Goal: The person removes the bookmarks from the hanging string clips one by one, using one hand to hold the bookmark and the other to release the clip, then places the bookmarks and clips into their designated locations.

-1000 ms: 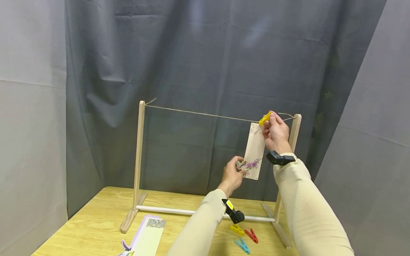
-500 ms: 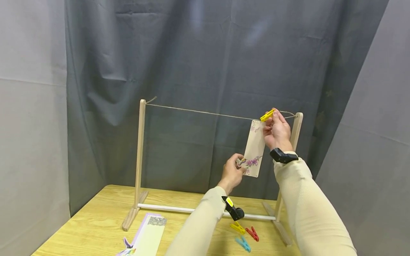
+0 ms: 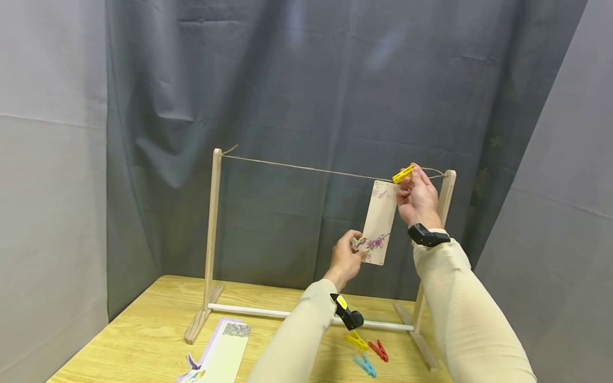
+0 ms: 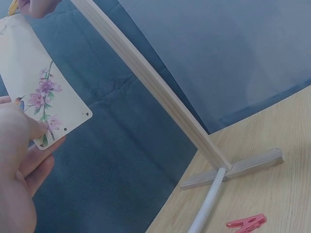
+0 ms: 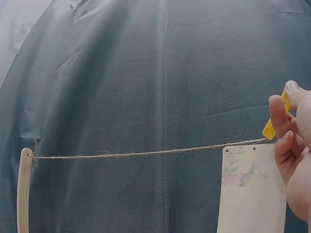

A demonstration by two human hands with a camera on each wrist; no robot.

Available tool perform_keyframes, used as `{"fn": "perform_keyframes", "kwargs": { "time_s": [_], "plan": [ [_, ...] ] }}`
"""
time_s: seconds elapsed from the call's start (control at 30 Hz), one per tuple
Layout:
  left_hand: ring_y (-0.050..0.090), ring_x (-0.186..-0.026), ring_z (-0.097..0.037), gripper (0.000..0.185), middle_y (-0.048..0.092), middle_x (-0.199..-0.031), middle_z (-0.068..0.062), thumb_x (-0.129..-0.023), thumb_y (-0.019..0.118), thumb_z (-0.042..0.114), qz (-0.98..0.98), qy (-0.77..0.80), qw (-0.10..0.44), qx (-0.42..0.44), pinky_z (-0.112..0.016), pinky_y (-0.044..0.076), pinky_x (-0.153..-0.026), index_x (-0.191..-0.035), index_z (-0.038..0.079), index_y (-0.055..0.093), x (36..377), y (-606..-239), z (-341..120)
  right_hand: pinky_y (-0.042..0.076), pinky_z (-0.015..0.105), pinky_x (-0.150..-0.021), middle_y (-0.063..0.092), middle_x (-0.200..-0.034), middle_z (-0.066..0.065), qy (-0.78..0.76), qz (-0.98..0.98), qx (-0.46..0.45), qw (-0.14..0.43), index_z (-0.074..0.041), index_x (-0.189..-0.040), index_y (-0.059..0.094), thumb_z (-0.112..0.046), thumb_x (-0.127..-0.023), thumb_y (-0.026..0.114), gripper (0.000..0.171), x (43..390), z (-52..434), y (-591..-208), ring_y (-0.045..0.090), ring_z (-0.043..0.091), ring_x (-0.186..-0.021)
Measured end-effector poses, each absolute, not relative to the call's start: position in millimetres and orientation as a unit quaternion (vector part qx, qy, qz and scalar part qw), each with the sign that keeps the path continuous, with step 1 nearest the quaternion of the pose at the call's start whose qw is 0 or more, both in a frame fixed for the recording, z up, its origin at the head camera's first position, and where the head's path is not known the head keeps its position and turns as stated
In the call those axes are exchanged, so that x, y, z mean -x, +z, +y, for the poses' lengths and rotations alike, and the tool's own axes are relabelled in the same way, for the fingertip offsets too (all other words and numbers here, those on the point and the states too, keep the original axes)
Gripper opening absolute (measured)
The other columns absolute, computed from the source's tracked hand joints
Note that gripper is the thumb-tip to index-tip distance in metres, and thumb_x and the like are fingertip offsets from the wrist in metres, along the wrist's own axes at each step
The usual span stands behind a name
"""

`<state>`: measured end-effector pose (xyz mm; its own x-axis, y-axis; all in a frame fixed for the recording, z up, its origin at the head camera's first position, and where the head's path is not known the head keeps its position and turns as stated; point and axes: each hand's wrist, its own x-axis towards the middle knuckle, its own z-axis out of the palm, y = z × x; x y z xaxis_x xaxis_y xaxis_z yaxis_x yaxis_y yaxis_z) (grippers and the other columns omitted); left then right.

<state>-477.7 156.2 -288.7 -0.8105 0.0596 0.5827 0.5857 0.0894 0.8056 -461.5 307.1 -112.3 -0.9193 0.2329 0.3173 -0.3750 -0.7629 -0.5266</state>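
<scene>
My left hand (image 3: 346,260) pinches the lower left edge of a cream bookmark card (image 3: 380,215) printed with purple blossoms and a small bird. The card stands upright, its top edge just under the string (image 3: 306,168). Between thumb and fingers, my right hand (image 3: 419,199) pinches a yellow clothespin (image 3: 404,174) at the card's top right corner. In the right wrist view, the tip of that clothespin (image 5: 268,130) is right at the string, just above the card (image 5: 252,189). The left wrist view shows my left thumb over the card's printed lower end (image 4: 53,107).
A wooden rack with a left post (image 3: 213,223) and right post (image 3: 446,197) carries the string; a white bar (image 3: 254,311) joins its feet. On the table lie a yellow clothespin (image 3: 356,341), a red one (image 3: 379,351), a blue one (image 3: 365,366) and more cards (image 3: 224,354).
The head view has shifted slightly. Against the rack, the card in my left hand has moved a little left. My right hand keeps its pinch on the yellow clothespin near the string.
</scene>
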Motion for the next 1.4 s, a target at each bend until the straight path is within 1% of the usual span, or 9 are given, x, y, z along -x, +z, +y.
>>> {"fn": "perform_keyframes", "kwargs": {
  "time_s": [0.13, 0.27, 0.5, 0.83, 1.4],
  "plan": [
    [0.061, -0.076, -0.01, 0.042, 0.069, -0.091, -0.001, -0.085, 0.073, -0.011, -0.709, -0.632, 0.215, 0.228, -0.027, 0.05, -0.064, -0.119, 0.013, 0.068, 479, -287, 155, 0.032, 0.02, -0.044, 0.07, -0.1, 0.006, 0.932, -0.305, -0.116, 0.16, -0.016, -0.121, 0.067, -0.019, -0.105, 0.057, 0.019, 462, 310, -113, 0.055, 0.007, -0.055],
    [0.06, -0.076, -0.01, 0.043, 0.067, -0.088, -0.001, -0.085, 0.072, -0.01, -0.71, -0.63, 0.215, 0.228, -0.027, 0.05, -0.063, -0.12, 0.013, 0.068, 480, -287, 155, 0.033, 0.021, -0.044, 0.071, -0.1, 0.007, 0.93, -0.311, -0.109, 0.162, -0.016, -0.12, 0.068, -0.019, -0.105, 0.059, 0.018, 462, 312, -113, 0.056, 0.007, -0.055],
    [0.06, -0.076, -0.009, 0.043, 0.068, -0.09, -0.001, -0.085, 0.072, -0.01, -0.712, -0.63, 0.215, 0.224, -0.027, 0.05, -0.063, -0.12, 0.014, 0.068, 479, -287, 155, 0.034, 0.022, -0.045, 0.071, -0.099, 0.007, 0.931, -0.309, -0.11, 0.157, -0.016, -0.12, 0.068, -0.019, -0.105, 0.059, 0.018, 461, 312, -113, 0.056, 0.008, -0.054],
    [0.06, -0.079, -0.01, 0.043, 0.068, -0.093, -0.001, -0.086, 0.073, -0.01, -0.715, -0.626, 0.215, 0.224, -0.027, 0.05, -0.064, -0.121, 0.014, 0.068, 479, -287, 155, 0.035, 0.021, -0.045, 0.072, -0.098, 0.005, 0.929, -0.315, -0.113, 0.159, -0.013, -0.115, 0.07, -0.021, -0.105, 0.059, 0.016, 461, 314, -117, 0.056, 0.007, -0.054],
    [0.059, -0.074, -0.009, 0.041, 0.068, -0.092, -0.001, -0.086, 0.075, -0.01, -0.71, -0.629, 0.218, 0.227, -0.027, 0.05, -0.061, -0.119, 0.014, 0.068, 479, -288, 152, 0.036, 0.021, -0.046, 0.073, -0.099, 0.006, 0.926, -0.322, -0.136, 0.144, -0.01, -0.118, 0.068, -0.021, -0.104, 0.06, 0.019, 463, 315, -126, 0.057, 0.007, -0.056]
  ]
}}
